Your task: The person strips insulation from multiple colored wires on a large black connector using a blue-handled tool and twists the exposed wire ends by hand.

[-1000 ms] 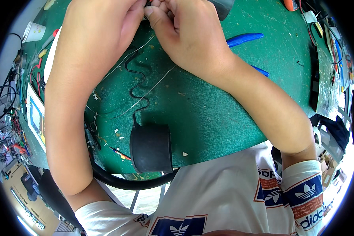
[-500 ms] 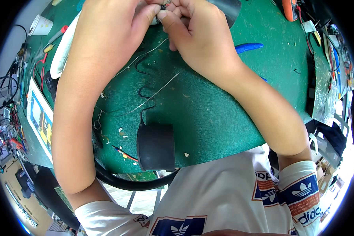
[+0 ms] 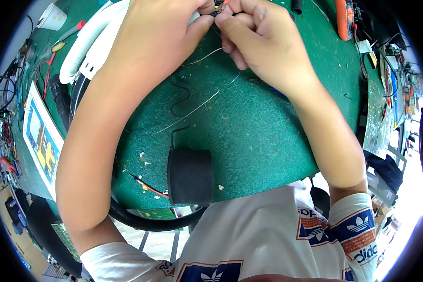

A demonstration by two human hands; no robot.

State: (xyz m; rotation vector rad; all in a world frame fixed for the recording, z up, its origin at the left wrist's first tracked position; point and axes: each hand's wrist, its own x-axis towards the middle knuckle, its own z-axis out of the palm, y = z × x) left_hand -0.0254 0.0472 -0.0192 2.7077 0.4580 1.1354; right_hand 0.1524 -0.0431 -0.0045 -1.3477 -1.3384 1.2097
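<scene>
My left hand [image 3: 171, 35] and my right hand [image 3: 267, 40] meet at the top edge of the head view. Both sets of fingertips are closed on a small part with red and dark pieces [image 3: 222, 7], perhaps with wires. The picture's edge and the fingers hide much of it. Beneath the hands, a thin silvery wire [image 3: 203, 106] loops over the green mat. A black curved pad [image 3: 191, 176] stands near the front edge, a thin wavy black cable [image 3: 181, 97] running from it toward the hands.
Left of my left arm lie a white curved object [image 3: 87, 54], a white paper cup [image 3: 52, 17] and a printed picture sheet [image 3: 43, 141]. An orange meter [image 3: 344, 19] sits at the far right. A red-and-black lead [image 3: 148, 186] and pale scraps lie near the pad.
Both hands have shifted right in the picture, still together on the small part. More of the white object shows at left. The blue tool is now mostly hidden by my right arm.
</scene>
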